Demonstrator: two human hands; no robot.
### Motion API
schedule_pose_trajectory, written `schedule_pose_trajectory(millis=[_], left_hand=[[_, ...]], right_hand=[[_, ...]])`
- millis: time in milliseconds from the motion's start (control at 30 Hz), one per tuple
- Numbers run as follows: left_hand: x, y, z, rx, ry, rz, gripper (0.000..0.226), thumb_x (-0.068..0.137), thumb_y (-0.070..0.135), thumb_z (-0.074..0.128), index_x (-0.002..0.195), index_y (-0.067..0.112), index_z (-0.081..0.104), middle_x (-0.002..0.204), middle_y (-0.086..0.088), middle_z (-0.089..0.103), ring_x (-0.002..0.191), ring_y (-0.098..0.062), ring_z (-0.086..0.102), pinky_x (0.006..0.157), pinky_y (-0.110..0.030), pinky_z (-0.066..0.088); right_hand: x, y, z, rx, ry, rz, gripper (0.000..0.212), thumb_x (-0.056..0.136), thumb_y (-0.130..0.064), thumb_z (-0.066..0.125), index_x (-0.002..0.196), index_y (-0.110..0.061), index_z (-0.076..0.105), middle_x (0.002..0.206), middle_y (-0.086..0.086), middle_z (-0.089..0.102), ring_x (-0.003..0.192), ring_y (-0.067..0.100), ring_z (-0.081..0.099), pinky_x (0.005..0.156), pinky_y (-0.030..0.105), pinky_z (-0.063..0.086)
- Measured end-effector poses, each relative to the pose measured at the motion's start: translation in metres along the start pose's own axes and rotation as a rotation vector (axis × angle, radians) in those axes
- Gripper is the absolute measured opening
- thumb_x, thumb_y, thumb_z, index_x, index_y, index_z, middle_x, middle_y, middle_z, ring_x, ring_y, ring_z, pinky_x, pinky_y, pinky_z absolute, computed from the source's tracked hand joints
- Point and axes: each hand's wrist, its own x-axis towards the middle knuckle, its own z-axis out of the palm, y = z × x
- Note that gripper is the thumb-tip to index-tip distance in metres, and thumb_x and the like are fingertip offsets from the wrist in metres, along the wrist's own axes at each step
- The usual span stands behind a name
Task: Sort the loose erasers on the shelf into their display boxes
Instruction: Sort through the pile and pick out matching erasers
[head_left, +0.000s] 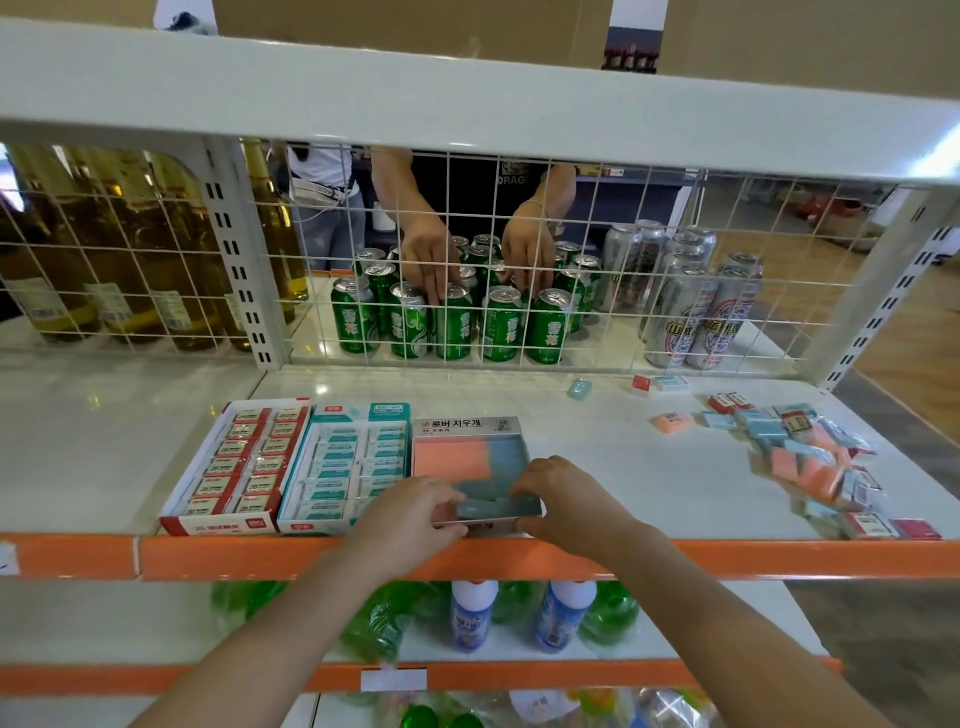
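Orange-edged and glossy white, the shelf (597, 457) carries three display boxes at its front lip, and that lip is the risk. The grey box (470, 457) of pink and blue erasers sits flush with the edge, so a downward push from either hand could tip it off. Packing could also jam or skew a blue eraser (475, 508) in its row. Left hand (410, 517) curls its grip around the box's near-left corner, fingertips on the blue erasers; right hand (563, 499) pinches at the near-right row, fingers bent, apparently pressing an eraser down. Loose erasers (810, 457) remain heaped well apart, on the right of the shelf.
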Motion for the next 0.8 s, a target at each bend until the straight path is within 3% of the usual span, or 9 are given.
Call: schedule_pose_trajectory(millis=[267,400,533,800], left_hand=[[-0.002,-0.015,-0.012,0.138,0.022,0.051,0.044,0.088,0.045,0.054,0.128,0.025,0.053,0.128,0.01,0.052,0.116,-0.007,0.047,0.097,-0.024,0.04],[-0.001,-0.021,-0.014,0.234,-0.02,0.086,0.037,0.088,0.046,0.053,0.116,0.023,0.061,0.112,0.008,0.055,0.106,-0.009,0.048,0.088,-0.024,0.042],[0.001,-0.021,-0.012,0.353,-0.055,0.147,0.032,0.09,0.044,0.049,0.104,0.019,0.063,0.104,0.005,0.055,0.104,-0.012,0.044,0.082,-0.024,0.036],[0.004,-0.02,-0.014,0.398,-0.051,0.208,0.031,0.092,0.04,0.047,0.104,0.017,0.063,0.102,0.003,0.054,0.103,-0.013,0.045,0.082,-0.024,0.035]], right_hand=[[0.012,-0.017,0.002,0.124,-0.017,-0.065,0.037,0.085,-0.027,0.062,0.12,-0.017,0.058,0.118,0.003,0.055,0.11,0.018,0.047,0.091,0.024,0.038],[0.022,-0.028,0.011,0.203,-0.039,-0.168,0.038,0.081,-0.02,0.066,0.119,-0.019,0.061,0.111,0.005,0.057,0.106,0.02,0.049,0.087,0.023,0.037],[0.028,-0.031,0.012,0.123,-0.082,-0.239,0.03,0.084,-0.019,0.062,0.114,-0.012,0.063,0.113,0.009,0.057,0.107,0.024,0.049,0.092,0.033,0.039],[0.03,-0.027,0.01,0.074,-0.126,-0.298,0.03,0.088,-0.024,0.058,0.116,-0.017,0.064,0.116,0.006,0.057,0.11,0.02,0.05,0.092,0.029,0.039]])
